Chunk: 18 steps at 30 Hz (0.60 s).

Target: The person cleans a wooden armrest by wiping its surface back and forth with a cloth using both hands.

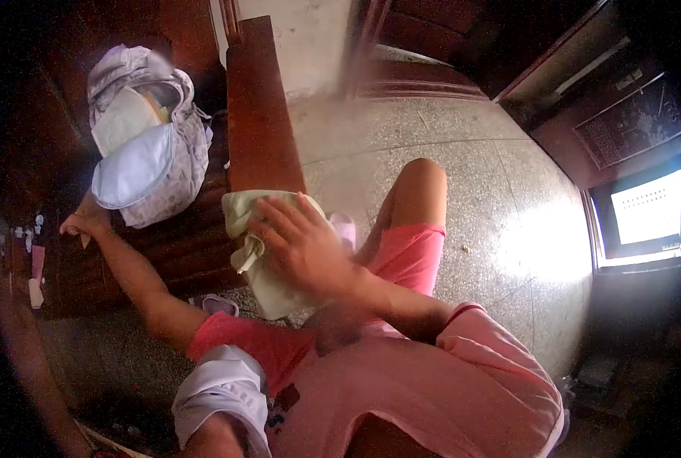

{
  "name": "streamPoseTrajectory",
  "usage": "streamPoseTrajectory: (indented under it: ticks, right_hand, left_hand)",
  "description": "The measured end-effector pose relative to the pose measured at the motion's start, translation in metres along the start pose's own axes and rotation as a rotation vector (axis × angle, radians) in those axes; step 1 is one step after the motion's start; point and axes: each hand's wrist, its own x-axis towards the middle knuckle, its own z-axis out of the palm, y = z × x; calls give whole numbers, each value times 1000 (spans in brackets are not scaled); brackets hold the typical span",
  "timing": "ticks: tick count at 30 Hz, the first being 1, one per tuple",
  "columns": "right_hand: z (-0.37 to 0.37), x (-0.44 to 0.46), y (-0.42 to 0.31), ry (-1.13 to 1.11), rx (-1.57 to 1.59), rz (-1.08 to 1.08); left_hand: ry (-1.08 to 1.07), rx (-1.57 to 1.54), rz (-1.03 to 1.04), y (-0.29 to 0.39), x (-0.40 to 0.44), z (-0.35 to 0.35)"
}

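My right hand lies palm down with its fingers spread on a crumpled pale green cloth. A small whitish strip sticks out of the cloth at its left side. The cloth lies over the end of the brown wooden bench and in front of my lap. My left sleeve shows at the bottom, and that arm leaves the frame; my left hand is not visible. A bent bare limb, apparently my leg, reaches toward the backpack.
A patterned pale backpack stands unzipped on dark wooden slats, with a whitish flat item inside. One lilac slipper lies under the bench edge, another beside my right leg. Speckled floor spreads right toward a bright window.
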Motion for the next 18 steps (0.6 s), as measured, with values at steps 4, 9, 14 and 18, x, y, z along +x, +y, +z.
streamPoseTrajectory:
  ticks: [4,9,14,18]
  right_hand:
    - [0,-1,1,-15,-1,4]
    - [2,-3,1,-73,2,17]
    - [4,-4,4,-65,-30,-7]
    - [10,-9,3,-6,40,10]
  left_hand:
    - [-3,-3,2,-1,0,1]
    - [3,-4,-10,-2,0,3]
    - [-6,-22,-50,-8,-7,13]
    - [-69,-48,-168,-19,-28,38]
